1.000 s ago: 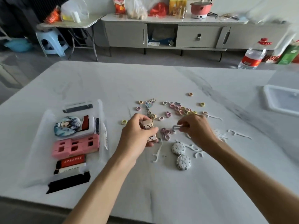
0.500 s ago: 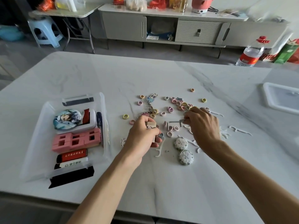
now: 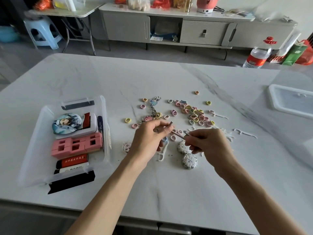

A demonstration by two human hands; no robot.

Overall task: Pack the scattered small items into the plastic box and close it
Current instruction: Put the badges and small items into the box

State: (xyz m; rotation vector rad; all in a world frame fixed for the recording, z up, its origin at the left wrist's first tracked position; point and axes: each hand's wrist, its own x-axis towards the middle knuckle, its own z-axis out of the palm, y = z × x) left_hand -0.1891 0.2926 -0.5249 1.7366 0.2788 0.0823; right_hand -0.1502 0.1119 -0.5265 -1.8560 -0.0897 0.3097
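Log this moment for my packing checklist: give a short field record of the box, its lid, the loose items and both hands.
box: plastic box, open, on the table at the left; holds a round badge and pink blocks
lid: lid off, at the table's right edge
loose items: hair ties, floss picks, two round patterned discs
left hand: left hand grips a small item, mostly hidden
right hand: right hand pinches a thin metal rod
task state: packing unfinished

Soft even daylight, faint shadows under forearms, mild sheen on marble, wide-angle bending at edges, slight blur throughout
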